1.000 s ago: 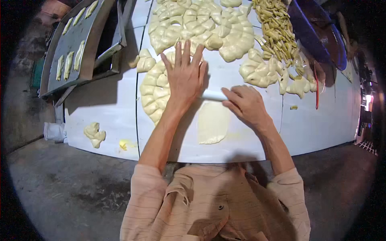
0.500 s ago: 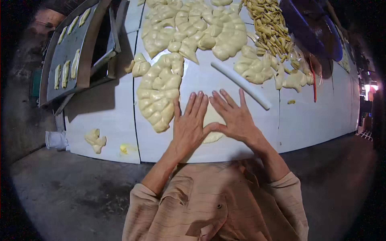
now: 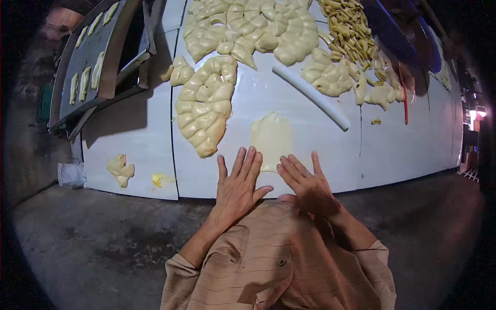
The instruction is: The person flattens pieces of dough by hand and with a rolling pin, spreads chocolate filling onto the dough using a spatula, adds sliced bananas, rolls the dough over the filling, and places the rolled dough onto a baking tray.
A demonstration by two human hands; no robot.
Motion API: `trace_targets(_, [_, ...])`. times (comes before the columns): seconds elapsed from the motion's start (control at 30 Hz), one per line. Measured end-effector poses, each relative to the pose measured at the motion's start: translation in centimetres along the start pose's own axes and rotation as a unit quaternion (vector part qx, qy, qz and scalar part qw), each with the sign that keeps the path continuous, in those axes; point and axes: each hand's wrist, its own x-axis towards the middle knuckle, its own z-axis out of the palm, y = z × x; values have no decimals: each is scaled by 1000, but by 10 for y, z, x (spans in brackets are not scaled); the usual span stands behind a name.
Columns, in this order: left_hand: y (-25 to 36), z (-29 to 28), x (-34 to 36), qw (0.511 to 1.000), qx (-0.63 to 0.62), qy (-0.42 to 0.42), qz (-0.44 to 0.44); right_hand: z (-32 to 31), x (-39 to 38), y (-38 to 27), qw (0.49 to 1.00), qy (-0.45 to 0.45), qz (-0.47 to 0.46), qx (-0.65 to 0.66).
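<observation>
A thin, flattened sheet of pale dough (image 3: 272,139) lies on the white tabletop in front of me. My left hand (image 3: 238,181) is at its near left corner, fingers stretched out and holding nothing. At the near right corner my right hand (image 3: 305,183) is spread as well, its fingertips close to the dough's lower edge. Beyond the sheet, to the right, a white rolling pin (image 3: 311,97) rests at a slant. A lump of divided dough (image 3: 205,106) lies to the left of the sheet.
A large mass of dough pieces (image 3: 250,28) covers the far middle. Sliced yellowish strips (image 3: 351,33) are heaped beside a dark blue basin (image 3: 403,33). At far left, a metal tray (image 3: 85,64) holds several shaped dough strips. A small dough scrap (image 3: 121,170) sits near the front edge.
Both hands have slid back toward me, off the dough sheet, and moved apart. The sheet is now uncovered and looks like a rough rectangle.
</observation>
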Motion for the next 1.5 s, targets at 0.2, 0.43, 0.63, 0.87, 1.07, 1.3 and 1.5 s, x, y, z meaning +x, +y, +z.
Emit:
trace_targets(0.2, [3, 4, -6, 999, -2, -17, 28, -3, -3, -2, 999, -4, 15, 36])
trace_targets(0.43, [-5, 4, -25, 995, -73, 73, -2, -12, 36, -10, 984, 146, 5, 102])
trace_targets(0.63, [-66, -38, -88, 923, -152, 291, -200, -28, 137, -73, 951, 169, -88, 243])
trace_targets(0.87, [-202, -73, -159, 757, -187, 494, -385, -15, 274, -165, 930, -11, -133, 342])
trace_targets(1.07, [-278, -101, -181, 761, -225, 459, -398, 8, 371, -222, 949, 18, -252, 188])
trace_targets(1.3, [-294, -110, -192, 790, -288, 351, -412, 23, 400, -250, 950, 12, -298, 95])
trace_targets(1.5, [-250, -85, -188, 805, -152, 332, -467, 18, 348, -253, 943, 75, -267, 184])
